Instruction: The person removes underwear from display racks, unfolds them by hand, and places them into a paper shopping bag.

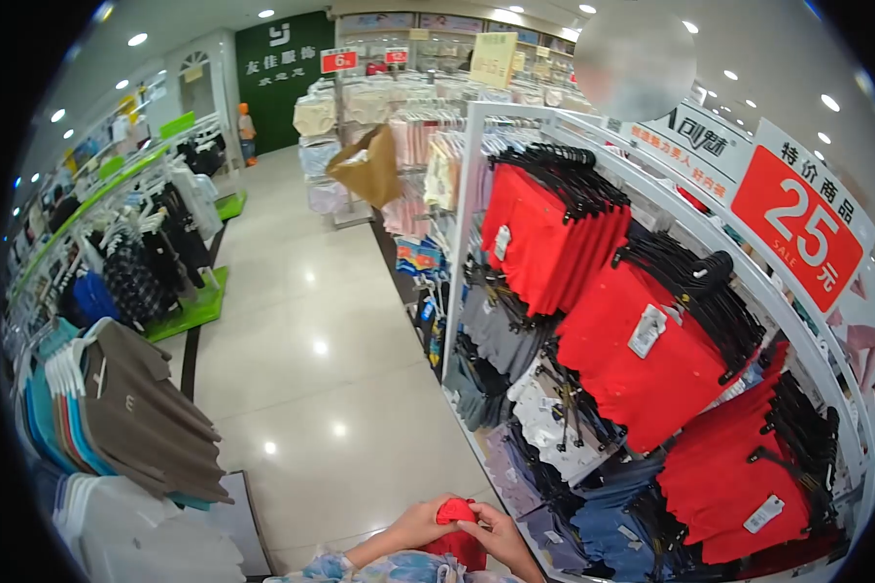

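Note:
Near the bottom centre, my left hand (420,526) and my right hand (501,532) meet around a bunched red cloth item (456,547). Fingers of both hands are closed on it from either side, and part of it hangs below them. Just to the right stands a white rack (460,243) with red garments (612,350) on black hangers, in several groups. White tags (647,330) hang on the red garments. Grey, white and blue garments hang lower on the same rack.
On the left, shirts (141,398) hang on a rack, with more clothes behind. A tiled aisle (301,330) runs ahead towards a green wall (282,87). Price signs (797,219) top the right rack. A brown paper-like sheet (367,167) hangs beside the far displays.

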The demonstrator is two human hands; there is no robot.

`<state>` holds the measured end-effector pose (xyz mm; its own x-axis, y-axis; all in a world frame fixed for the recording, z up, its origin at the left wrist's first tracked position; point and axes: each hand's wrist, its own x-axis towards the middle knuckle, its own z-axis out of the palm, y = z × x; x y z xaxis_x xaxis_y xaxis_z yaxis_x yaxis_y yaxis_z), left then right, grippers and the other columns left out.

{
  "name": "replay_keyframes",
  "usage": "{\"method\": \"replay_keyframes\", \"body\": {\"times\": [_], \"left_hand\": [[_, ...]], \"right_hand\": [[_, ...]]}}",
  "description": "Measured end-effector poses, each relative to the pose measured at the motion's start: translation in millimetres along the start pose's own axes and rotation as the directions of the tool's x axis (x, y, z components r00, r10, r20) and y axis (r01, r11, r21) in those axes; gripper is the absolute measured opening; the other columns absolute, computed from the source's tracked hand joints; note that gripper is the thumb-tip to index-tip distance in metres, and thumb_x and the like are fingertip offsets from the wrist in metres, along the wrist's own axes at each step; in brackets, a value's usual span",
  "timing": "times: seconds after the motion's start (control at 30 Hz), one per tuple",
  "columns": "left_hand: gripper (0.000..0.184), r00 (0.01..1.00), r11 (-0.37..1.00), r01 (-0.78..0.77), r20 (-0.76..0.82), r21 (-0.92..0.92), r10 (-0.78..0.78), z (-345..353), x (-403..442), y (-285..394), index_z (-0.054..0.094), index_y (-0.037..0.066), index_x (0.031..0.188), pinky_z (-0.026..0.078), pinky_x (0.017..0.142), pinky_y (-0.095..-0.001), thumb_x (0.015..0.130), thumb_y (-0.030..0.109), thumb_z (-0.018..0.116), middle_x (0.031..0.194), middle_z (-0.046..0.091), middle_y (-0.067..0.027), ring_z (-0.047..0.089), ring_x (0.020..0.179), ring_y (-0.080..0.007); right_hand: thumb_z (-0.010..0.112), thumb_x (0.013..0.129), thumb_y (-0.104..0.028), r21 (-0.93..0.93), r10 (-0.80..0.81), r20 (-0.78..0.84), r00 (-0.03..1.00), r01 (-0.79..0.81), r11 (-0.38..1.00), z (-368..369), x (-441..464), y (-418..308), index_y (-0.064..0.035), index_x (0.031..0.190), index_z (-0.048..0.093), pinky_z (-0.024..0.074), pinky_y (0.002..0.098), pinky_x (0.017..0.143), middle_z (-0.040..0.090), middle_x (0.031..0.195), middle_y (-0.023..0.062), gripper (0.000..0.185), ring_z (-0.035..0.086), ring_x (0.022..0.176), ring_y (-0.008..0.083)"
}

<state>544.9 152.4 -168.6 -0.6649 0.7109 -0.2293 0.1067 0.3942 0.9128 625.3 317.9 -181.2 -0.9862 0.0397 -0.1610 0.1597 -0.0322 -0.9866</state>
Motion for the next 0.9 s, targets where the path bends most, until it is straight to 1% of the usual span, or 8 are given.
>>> {"method": "replay_keyframes", "body": {"times": [0.13, 0.2, 0.37, 0.57, 0.7, 0.8, 0.87, 0.9], "left_hand": [[0.040, 0.973, 0.986, 0.024, -0.221, -0.164, -0.061, 1, -26, -20, 0.054, 0.005, 0.111, 0.048, 0.078, -0.0326, 0.081, 0.030, 0.064, 0.094, 0.064, -0.0132, 0.062, 0.089, -0.0243], [0.040, 0.937, 0.961, 0.037, -0.324, -0.275, -0.129, 8, -42, -26, 0.054, 0.004, 0.110, 0.048, 0.078, -0.0315, 0.082, 0.030, 0.064, 0.096, 0.063, -0.0123, 0.061, 0.089, -0.0221], [0.041, 0.863, 0.775, 0.057, -0.360, -0.629, -0.355, 19, -75, -47, 0.052, 0.001, 0.111, 0.047, 0.079, -0.0287, 0.084, 0.029, 0.064, 0.099, 0.061, -0.0097, 0.058, 0.091, -0.0163], [0.050, 0.956, 0.667, 0.142, -0.074, -0.732, -0.285, 2, -93, -58, 0.039, 0.001, 0.125, 0.041, 0.087, -0.0259, 0.089, 0.031, 0.058, 0.110, 0.052, -0.0081, 0.049, 0.102, -0.0127], [0.045, 0.977, 0.834, -0.059, -0.201, -0.549, -0.064, -35, -96, -96, 0.042, 0.002, 0.122, 0.041, 0.085, -0.0243, 0.089, 0.029, 0.058, 0.106, 0.052, -0.0064, 0.049, 0.098, -0.0107], [0.042, 0.968, 0.841, 0.001, -0.209, -0.542, -0.136, -90, -118, -103, 0.045, 0.003, 0.118, 0.042, 0.082, -0.0240, 0.089, 0.028, 0.060, 0.102, 0.054, -0.0049, 0.051, 0.094, -0.0098], [0.039, 0.943, 0.885, -0.004, -0.297, -0.466, -0.152, -120, -135, -118, 0.048, 0.003, 0.115, 0.043, 0.076, -0.0235, 0.088, 0.027, 0.061, 0.095, 0.056, -0.0028, 0.053, 0.086, -0.0095], [0.037, 0.890, 0.896, 0.035, -0.394, -0.443, -0.230, -139, -145, -114, 0.048, 0.003, 0.114, 0.044, 0.074, -0.0237, 0.087, 0.024, 0.062, 0.092, 0.057, -0.0027, 0.053, 0.083, -0.0093]], "right_hand": [[0.069, 0.080, -0.020, -0.053, -0.108, 0.019, 0.994, 0.109, 0.993, 16, -3, -7, -0.0027, 0.113, 0.056, 0.0467, 0.0308, 0.083, 0.056, 0.111, 0.0113, 0.039, 0.056, 0.099, 0.0197], [0.071, 0.077, -0.028, -0.381, -0.247, 0.121, 0.961, 0.275, 0.883, 16, -4, -10, -0.0057, 0.121, 0.051, 0.0386, 0.0378, 0.096, 0.047, 0.123, 0.0147, 0.054, 0.045, 0.117, 0.0288], [0.075, 0.064, -0.052, -0.484, -0.046, 0.330, 0.943, 0.211, 0.849, 40, -17, 15, -0.0103, 0.137, 0.032, 0.0228, 0.0484, 0.105, 0.007, 0.142, 0.0270, 0.094, 0.010, 0.132, 0.0431], [0.072, 0.071, -0.044, -0.596, -0.009, 0.335, 0.942, 0.219, 0.773, 78, 3, 22, -0.0088, 0.134, 0.037, 0.0334, 0.0416, 0.099, 0.033, 0.133, 0.0249, 0.080, 0.033, 0.124, 0.0377], [0.070, 0.074, -0.040, -0.433, 0.136, 0.445, 0.885, 0.079, 0.898, 112, 49, 28, -0.0079, 0.133, 0.038, 0.0381, 0.0382, 0.095, 0.044, 0.124, 0.0232, 0.074, 0.044, 0.117, 0.0351], [0.069, 0.075, -0.038, -0.327, 0.183, 0.517, 0.836, -0.005, 0.945, 163, 85, 32, -0.0074, 0.132, 0.039, 0.0404, 0.0366, 0.093, 0.050, 0.120, 0.0223, 0.071, 0.049, 0.113, 0.0339], [0.065, 0.083, -0.025, -0.436, 0.125, 0.514, 0.849, 0.133, 0.890, 204, 108, 28, -0.0013, 0.119, 0.049, 0.0460, 0.0287, 0.082, 0.060, 0.104, 0.0133, 0.046, 0.058, 0.097, 0.0192], [0.065, 0.081, -0.036, -0.309, 0.154, 0.652, 0.743, 0.075, 0.948, 224, 126, 26, -0.0004, 0.125, 0.043, 0.0450, 0.0315, 0.085, 0.058, 0.108, 0.0172, 0.061, 0.057, 0.101, 0.0246]]}}
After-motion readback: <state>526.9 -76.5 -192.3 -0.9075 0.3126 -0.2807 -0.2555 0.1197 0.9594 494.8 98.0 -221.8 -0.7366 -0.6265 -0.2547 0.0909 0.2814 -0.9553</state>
